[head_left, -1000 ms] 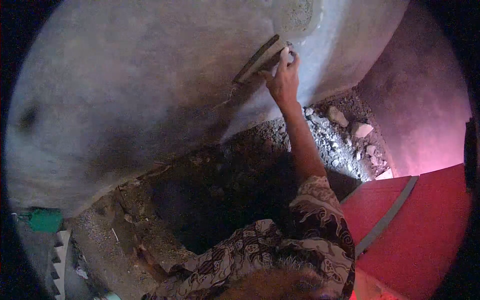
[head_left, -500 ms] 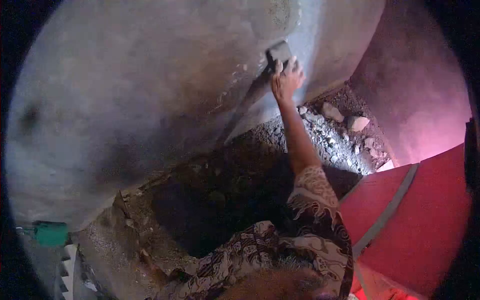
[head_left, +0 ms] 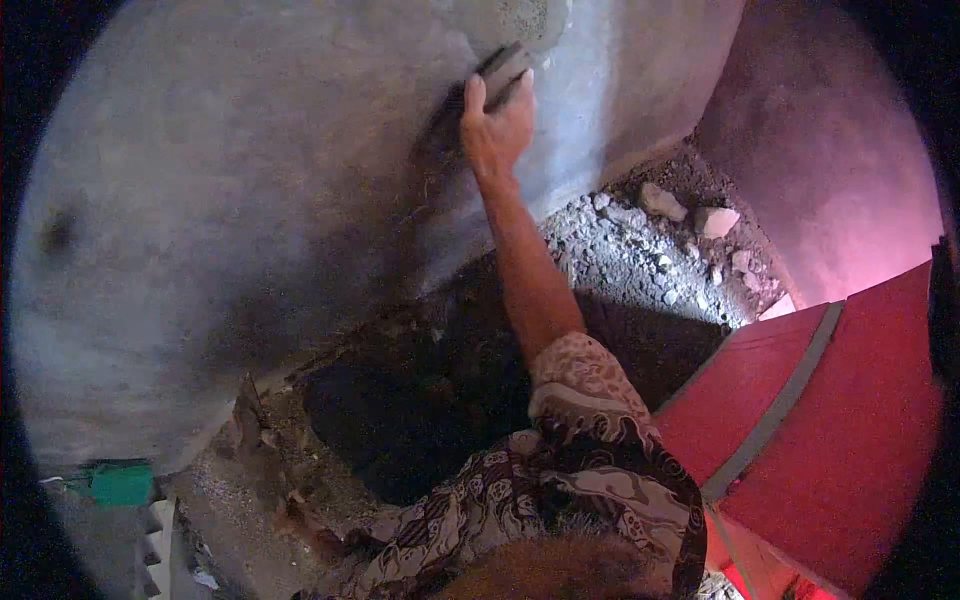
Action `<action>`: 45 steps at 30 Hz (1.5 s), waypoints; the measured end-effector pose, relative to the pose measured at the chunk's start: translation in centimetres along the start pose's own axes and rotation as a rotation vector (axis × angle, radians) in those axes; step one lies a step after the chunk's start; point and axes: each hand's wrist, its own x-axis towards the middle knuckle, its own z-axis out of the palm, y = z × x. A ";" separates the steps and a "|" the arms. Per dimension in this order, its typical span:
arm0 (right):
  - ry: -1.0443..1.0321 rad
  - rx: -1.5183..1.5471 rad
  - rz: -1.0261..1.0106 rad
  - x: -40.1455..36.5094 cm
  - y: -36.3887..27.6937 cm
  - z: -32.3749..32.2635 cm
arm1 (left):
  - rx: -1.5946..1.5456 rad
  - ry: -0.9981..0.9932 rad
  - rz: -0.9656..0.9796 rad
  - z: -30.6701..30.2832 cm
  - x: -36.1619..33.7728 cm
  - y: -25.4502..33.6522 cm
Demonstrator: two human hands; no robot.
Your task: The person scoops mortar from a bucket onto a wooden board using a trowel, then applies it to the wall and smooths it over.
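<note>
My right hand [head_left: 500, 125] is raised against the grey wall [head_left: 270, 170], thumb on the left side and fingers on the right of a small grey rectangular block [head_left: 506, 68]. The block's flat side faces the wall, just below a rough, paler patch [head_left: 522, 18] in the surface. A dark shadow falls on the wall to the left of the hand. Low on the left, below the patterned sleeve, my left hand [head_left: 312, 530] is dim and blurred over the dirt, its fingers not distinct.
Rubble with loose stones [head_left: 660, 202] lies along the wall's foot. A red panel [head_left: 850, 400] with a grey strip stands at the right, near a pink-lit wall [head_left: 830, 160]. Down at the left are a green box [head_left: 122, 485] and a white notched strip [head_left: 160, 550].
My right hand has moved left and upward across the wall with the block, which is now tilted differently. The view has shifted slightly.
</note>
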 end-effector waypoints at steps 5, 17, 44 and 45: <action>0.049 0.106 0.279 1.0 -5.8 1.1 | 0.004 -0.009 0.018 -1.0 -0.3 0.4; 0.078 -0.007 0.194 3.9 -4.9 2.1 | 0.083 -0.087 0.067 -3.9 -0.6 0.2; -0.094 -0.248 -0.449 7.3 1.6 -2.0 | 0.131 0.088 0.100 -0.7 -1.6 5.2; -0.055 -0.260 -0.551 8.5 1.5 -1.7 | 0.128 0.087 0.096 -0.3 -1.7 5.3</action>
